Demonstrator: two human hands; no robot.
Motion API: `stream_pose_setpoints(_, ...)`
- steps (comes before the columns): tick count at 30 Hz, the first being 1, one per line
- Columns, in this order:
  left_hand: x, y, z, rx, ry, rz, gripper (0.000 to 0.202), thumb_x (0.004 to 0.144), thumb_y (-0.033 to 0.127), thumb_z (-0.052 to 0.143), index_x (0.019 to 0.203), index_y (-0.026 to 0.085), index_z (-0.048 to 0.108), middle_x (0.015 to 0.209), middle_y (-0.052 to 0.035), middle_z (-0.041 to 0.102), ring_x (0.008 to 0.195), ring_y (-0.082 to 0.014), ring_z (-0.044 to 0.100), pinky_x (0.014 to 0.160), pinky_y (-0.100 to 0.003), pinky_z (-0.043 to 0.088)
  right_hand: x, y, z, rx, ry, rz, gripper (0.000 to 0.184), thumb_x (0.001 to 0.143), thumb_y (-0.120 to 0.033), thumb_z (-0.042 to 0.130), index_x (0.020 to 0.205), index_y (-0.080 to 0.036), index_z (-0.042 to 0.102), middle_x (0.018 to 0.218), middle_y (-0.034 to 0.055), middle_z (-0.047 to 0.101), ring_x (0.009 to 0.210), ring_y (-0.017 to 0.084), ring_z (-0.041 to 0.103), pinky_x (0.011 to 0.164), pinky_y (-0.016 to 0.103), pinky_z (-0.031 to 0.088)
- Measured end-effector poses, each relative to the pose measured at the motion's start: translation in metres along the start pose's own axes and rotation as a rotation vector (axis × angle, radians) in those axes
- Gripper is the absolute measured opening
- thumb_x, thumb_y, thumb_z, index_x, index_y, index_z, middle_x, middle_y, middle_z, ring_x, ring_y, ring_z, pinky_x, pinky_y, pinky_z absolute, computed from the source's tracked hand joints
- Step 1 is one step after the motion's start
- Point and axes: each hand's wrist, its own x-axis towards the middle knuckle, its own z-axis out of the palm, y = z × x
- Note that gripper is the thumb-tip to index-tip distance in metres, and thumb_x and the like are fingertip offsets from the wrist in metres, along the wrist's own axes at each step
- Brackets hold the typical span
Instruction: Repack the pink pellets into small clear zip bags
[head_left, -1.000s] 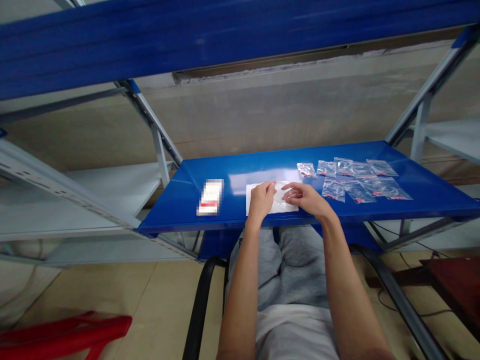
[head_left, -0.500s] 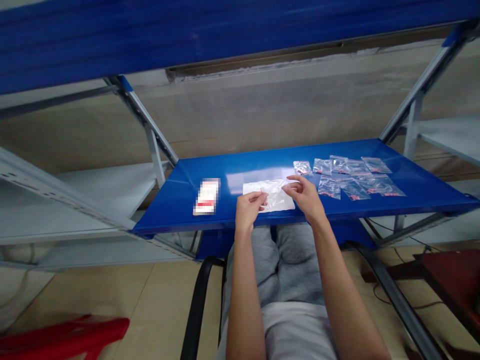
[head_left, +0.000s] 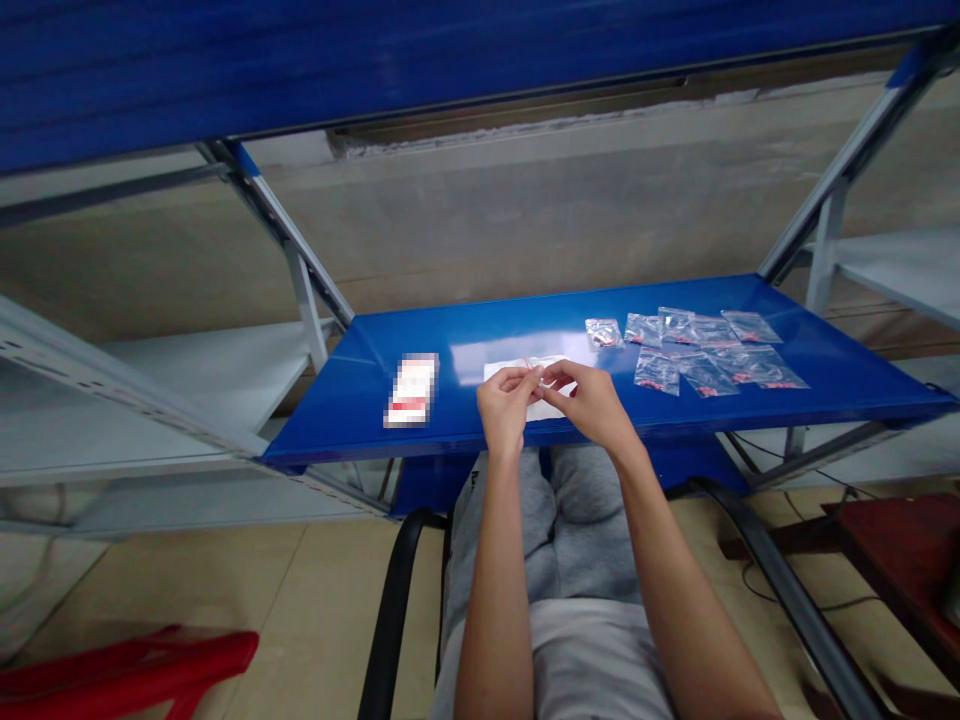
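I sit at a blue metal shelf (head_left: 825, 385). My left hand (head_left: 502, 405) and my right hand (head_left: 589, 400) meet above its front edge, fingertips pinched together on a small clear plastic bag (head_left: 536, 372). Under them lies a white sheet (head_left: 504, 368) with more clear plastic on it, mostly hidden by my hands. What the pinched bag contains is too small to make out.
Several small clear bags with red bits (head_left: 694, 350) lie in rows at the right of the shelf. A blurred white and red packet (head_left: 412, 390) lies at the left. An upper blue shelf (head_left: 375, 60) hangs overhead. A red stool (head_left: 127, 670) stands on the floor at lower left.
My hands have come together from either side of the white sheet and lifted a small bag between the fingertips. The view has shifted slightly.
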Motion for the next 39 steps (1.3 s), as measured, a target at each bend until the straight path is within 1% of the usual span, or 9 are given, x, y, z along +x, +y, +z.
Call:
stream_pose_setpoints(8,0.001,0.002,-0.001,0.078,-0.094,-0.062,0.041,0.065,0.049,0.089,0.078,0.015,0.069,0.069,-0.0017,0.070,0.063,-0.0123,0.066,0.060,-0.022,0.053,0.000,-0.005,-0.006,0.058,-0.028,0.043,0.017,0.090,-0.026,0.064,0.082,-0.018,0.076,0.079,0.0058,0.079,0.072,0.019,0.072,0.068,0.028,0.052)
stream_pose_setpoints(12,0.005,0.000,-0.006,0.187,-0.112,-0.008,0.035,0.071,0.047,0.084,0.080,0.016,0.071,0.069,-0.0026,0.071,0.063,-0.0132,0.065,0.053,-0.020,0.043,0.000,-0.001,-0.005,0.184,-0.084,0.150,0.022,0.090,-0.032,0.062,0.084,-0.017,0.077,0.078,0.0072,0.079,0.068,0.020,0.072,0.056,0.026,0.053)
stream_pose_setpoints(15,0.006,-0.002,-0.007,0.239,-0.137,0.044,0.029,0.076,0.044,0.080,0.080,0.016,0.071,0.073,-0.0039,0.072,0.069,-0.0152,0.067,0.055,-0.022,0.043,0.001,0.000,-0.004,0.183,-0.059,0.186,0.022,0.091,-0.033,0.061,0.085,-0.017,0.076,0.077,0.0079,0.079,0.068,0.020,0.074,0.056,0.026,0.054)
stream_pose_setpoints(21,0.009,-0.008,-0.010,0.327,-0.219,0.106,0.019,0.087,0.035,0.070,0.082,0.018,0.065,0.075,-0.0033,0.071,0.073,-0.0159,0.067,0.070,-0.026,0.050,-0.001,-0.006,-0.005,0.005,-0.048,0.128,0.022,0.094,-0.023,0.056,0.081,-0.017,0.074,0.076,0.0073,0.078,0.068,0.020,0.074,0.063,0.027,0.054)
stream_pose_setpoints(24,0.010,-0.010,-0.013,0.406,-0.245,0.160,0.011,0.090,0.028,0.066,0.086,0.019,0.063,0.080,-0.0031,0.071,0.078,-0.0161,0.067,0.075,-0.027,0.050,-0.001,-0.008,-0.006,-0.113,-0.089,0.051,0.015,0.092,-0.019,0.060,0.085,-0.017,0.073,0.080,0.0071,0.079,0.071,0.020,0.075,0.068,0.027,0.052)
stream_pose_setpoints(28,0.006,-0.004,-0.012,0.484,-0.269,0.236,0.003,0.091,0.022,0.062,0.089,0.020,0.063,0.086,-0.0037,0.072,0.082,-0.0163,0.067,0.077,-0.027,0.050,-0.002,-0.010,-0.004,-0.229,-0.071,0.000,0.010,0.088,-0.014,0.063,0.090,-0.015,0.073,0.085,0.0094,0.080,0.076,0.022,0.076,0.073,0.029,0.052)
stream_pose_setpoints(32,-0.001,0.009,-0.010,0.601,-0.255,0.304,0.004,0.092,0.020,0.061,0.089,0.021,0.063,0.088,-0.0040,0.072,0.081,-0.0172,0.067,0.071,-0.026,0.047,-0.002,-0.008,-0.004,-0.169,-0.065,-0.003,0.014,0.090,-0.016,0.061,0.092,-0.017,0.074,0.086,0.0097,0.080,0.078,0.023,0.076,0.074,0.031,0.054)
stream_pose_setpoints(36,-0.005,0.019,-0.009,0.709,-0.286,0.356,0.011,0.092,0.016,0.058,0.084,0.023,0.061,0.085,-0.0033,0.072,0.080,-0.0191,0.067,0.075,-0.029,0.047,-0.003,-0.007,-0.009,-0.055,-0.094,0.031,0.022,0.092,-0.015,0.054,0.084,-0.019,0.074,0.078,0.0050,0.078,0.066,0.019,0.073,0.068,0.030,0.054)
stream_pose_setpoints(39,-0.008,0.024,-0.007,0.790,-0.292,0.381,0.014,0.093,0.014,0.056,0.083,0.023,0.059,0.084,-0.0039,0.071,0.082,-0.0212,0.066,0.079,-0.032,0.047,-0.003,-0.009,-0.008,-0.134,-0.068,0.010,0.018,0.091,-0.015,0.056,0.086,-0.018,0.073,0.079,0.0067,0.078,0.071,0.021,0.074,0.069,0.030,0.052)
